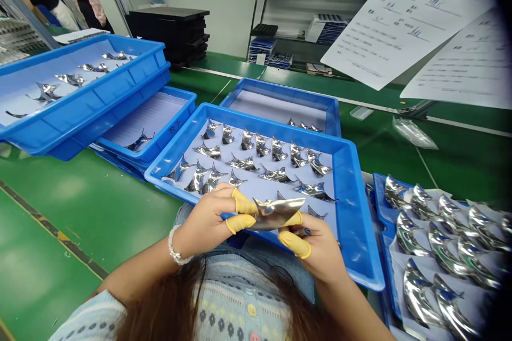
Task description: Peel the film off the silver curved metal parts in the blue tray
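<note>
A curved, mirror-polished metal part [277, 214] is held up between my two hands, over the near edge of a blue tray [360, 213]. My left hand [218, 213] pinches its left end with fingers in yellow finger cots. At the other end my right hand [314, 242], also with yellow finger cots, is closed on the part. A thin item with a dark blue tip [304, 231] pokes out among the right fingers; its kind is unclear. Inside the tray, similar pointed metal parts [276, 175] lie in rows on white lining.
Stacked blue trays [116, 101] with more metal parts stand at the left. Another blue tray [280, 88] sits behind. Larger curved metal parts [416, 293] fill trays at the right. Paper sheets [384, 26] hang at upper right; a plastic bag [414, 133] lies below them.
</note>
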### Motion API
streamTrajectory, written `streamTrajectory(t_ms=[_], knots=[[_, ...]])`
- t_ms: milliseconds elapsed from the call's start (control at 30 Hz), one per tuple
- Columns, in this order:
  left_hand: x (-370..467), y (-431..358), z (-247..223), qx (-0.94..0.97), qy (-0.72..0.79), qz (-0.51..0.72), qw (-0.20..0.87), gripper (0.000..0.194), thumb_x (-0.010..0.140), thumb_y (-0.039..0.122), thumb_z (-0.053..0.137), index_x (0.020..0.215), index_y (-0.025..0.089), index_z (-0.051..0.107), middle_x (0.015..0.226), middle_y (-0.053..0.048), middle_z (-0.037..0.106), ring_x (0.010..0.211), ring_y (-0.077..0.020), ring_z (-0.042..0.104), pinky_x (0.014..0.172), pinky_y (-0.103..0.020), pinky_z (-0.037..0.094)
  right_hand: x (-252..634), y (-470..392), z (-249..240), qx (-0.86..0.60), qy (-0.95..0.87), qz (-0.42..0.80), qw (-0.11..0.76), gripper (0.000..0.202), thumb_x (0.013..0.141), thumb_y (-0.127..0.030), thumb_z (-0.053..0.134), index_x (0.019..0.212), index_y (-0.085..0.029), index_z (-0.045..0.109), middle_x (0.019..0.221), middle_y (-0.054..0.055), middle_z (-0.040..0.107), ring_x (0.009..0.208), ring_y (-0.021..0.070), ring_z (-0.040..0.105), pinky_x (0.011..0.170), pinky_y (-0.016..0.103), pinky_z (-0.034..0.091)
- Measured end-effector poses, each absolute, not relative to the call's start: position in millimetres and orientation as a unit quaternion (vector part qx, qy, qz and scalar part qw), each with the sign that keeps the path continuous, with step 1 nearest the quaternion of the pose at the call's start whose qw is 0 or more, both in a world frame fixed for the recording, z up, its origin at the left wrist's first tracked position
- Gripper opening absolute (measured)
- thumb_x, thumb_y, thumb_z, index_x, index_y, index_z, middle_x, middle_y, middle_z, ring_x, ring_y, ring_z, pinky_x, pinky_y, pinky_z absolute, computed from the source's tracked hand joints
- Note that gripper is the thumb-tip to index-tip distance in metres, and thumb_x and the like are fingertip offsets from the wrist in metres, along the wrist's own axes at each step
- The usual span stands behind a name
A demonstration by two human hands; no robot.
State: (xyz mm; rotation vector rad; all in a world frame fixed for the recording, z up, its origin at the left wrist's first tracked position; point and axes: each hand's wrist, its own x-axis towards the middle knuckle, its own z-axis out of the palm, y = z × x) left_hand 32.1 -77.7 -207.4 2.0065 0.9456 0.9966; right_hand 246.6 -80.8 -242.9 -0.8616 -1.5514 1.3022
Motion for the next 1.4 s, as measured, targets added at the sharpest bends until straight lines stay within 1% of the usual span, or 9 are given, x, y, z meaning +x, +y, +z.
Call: streamTrajectory(t_ms=[233, 433, 533, 633, 733, 800, 1000, 1167, 1400], knots=[[33, -80, -207, 0.773, 0.385, 0.384, 0.328, 0.021, 0.087, 0.036, 0.055, 0.091, 0.022, 0.071, 0.091, -0.005, 0.064, 0.086, -0.0162, 0.056, 0.083, -0.029, 0.04, 247, -84, -243, -0.38, -0.645, 0.5, 0.435, 0.031, 0.076, -0.046, 0.072, 0.062, -0.021, 0.063, 0.058, 0.0, 0.047, 0.058, 0.0178, 0.041, 0.054, 0.029, 0.034], [34, -80, -203, 0.772, 0.387, 0.387, 0.322, 0.02, 0.085, 0.034, 0.058, 0.078, 0.019, 0.069, 0.074, -0.003, 0.064, 0.074, -0.0149, 0.053, 0.079, -0.029, 0.04, 247, -83, -242, -0.367, -0.63, 0.514, 0.452, 0.024, 0.078, -0.041, 0.072, 0.07, -0.02, 0.066, 0.06, -0.001, 0.051, 0.055, 0.0145, 0.04, 0.051, 0.026, 0.033], [34, -79, -202, 0.742, 0.385, 0.387, 0.389, 0.018, 0.081, 0.032, 0.062, 0.072, 0.018, 0.066, 0.072, -0.002, 0.063, 0.074, -0.0145, 0.053, 0.078, -0.029, 0.04, 246, -82, -240, -0.349, -0.612, 0.536, 0.465, 0.022, 0.081, -0.04, 0.07, 0.071, -0.02, 0.067, 0.059, -0.001, 0.052, 0.054, 0.0135, 0.041, 0.05, 0.025, 0.034], [35, -77, -207, 0.642, 0.387, 0.391, 0.534, 0.019, 0.076, 0.033, 0.068, 0.071, 0.015, 0.063, 0.075, -0.002, 0.063, 0.075, -0.0144, 0.055, 0.074, -0.028, 0.043, 245, -82, -240, -0.331, -0.584, 0.576, 0.466, 0.019, 0.086, -0.038, 0.065, 0.082, -0.021, 0.071, 0.065, 0.001, 0.057, 0.059, 0.015, 0.049, 0.055, 0.026, 0.039], [38, -74, -213, 0.512, 0.363, 0.411, 0.662, 0.026, 0.071, 0.037, 0.072, 0.073, 0.014, 0.062, 0.071, -0.001, 0.061, 0.066, -0.0126, 0.055, 0.066, -0.026, 0.044, 244, -84, -240, -0.311, -0.558, 0.623, 0.45, 0.02, 0.088, -0.038, 0.062, 0.086, -0.021, 0.072, 0.072, 0.004, 0.062, 0.067, 0.0178, 0.055, 0.06, 0.027, 0.044], [40, -72, -216, 0.444, 0.343, 0.429, 0.708, 0.029, 0.069, 0.038, 0.075, 0.074, 0.013, 0.061, 0.067, 0.0, 0.06, 0.06, -0.0104, 0.053, 0.06, -0.024, 0.042, 243, -86, -237, -0.291, -0.546, 0.654, 0.435, 0.02, 0.088, -0.037, 0.062, 0.083, -0.021, 0.072, 0.074, 0.005, 0.064, 0.068, 0.0184, 0.057, 0.061, 0.028, 0.046], [43, -67, -220, 0.309, 0.308, 0.448, 0.78, 0.034, 0.06, 0.036, 0.082, 0.073, 0.012, 0.06, 0.06, 0.002, 0.055, 0.052, -0.0069, 0.049, 0.052, -0.019, 0.038, 238, -93, -231, -0.247, -0.518, 0.709, 0.41, 0.019, 0.089, -0.037, 0.062, 0.086, -0.021, 0.073, 0.072, 0.004, 0.067, 0.067, 0.0163, 0.06, 0.064, 0.026, 0.048], [47, -64, -223, 0.267, 0.307, 0.425, 0.809, 0.035, 0.06, 0.036, 0.082, 0.07, 0.012, 0.058, 0.058, 0.001, 0.053, 0.051, -0.0067, 0.045, 0.05, -0.019, 0.033, 236, -96, -229, -0.24, -0.512, 0.717, 0.408, 0.018, 0.089, -0.037, 0.063, 0.091, -0.023, 0.073, 0.075, 0.004, 0.069, 0.069, 0.0157, 0.061, 0.064, 0.025, 0.047], [50, -63, -230, 0.272, 0.31, 0.434, 0.801, 0.037, 0.062, 0.04, 0.08, 0.075, 0.012, 0.059, 0.065, 0.001, 0.051, 0.06, -0.0089, 0.046, 0.059, -0.022, 0.037, 233, -95, -229, -0.276, -0.523, 0.7, 0.4, 0.021, 0.082, -0.04, 0.07, 0.082, -0.019, 0.071, 0.075, 0.006, 0.069, 0.065, 0.0168, 0.059, 0.06, 0.026, 0.045]])
